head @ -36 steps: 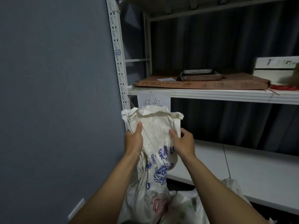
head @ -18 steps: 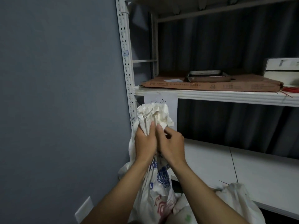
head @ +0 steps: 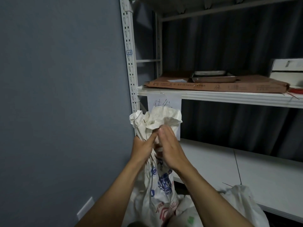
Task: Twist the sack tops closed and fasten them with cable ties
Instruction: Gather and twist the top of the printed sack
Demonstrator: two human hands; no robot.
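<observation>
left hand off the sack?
No, the left hand grips the gathered neck of the sack just below its crumpled top, beside the right hand.

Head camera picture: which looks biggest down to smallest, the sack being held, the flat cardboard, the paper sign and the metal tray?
1. sack, though it is nearest the camera, which makes it look bigger
2. cardboard
3. paper sign, partly hidden behind the sack
4. metal tray
</observation>
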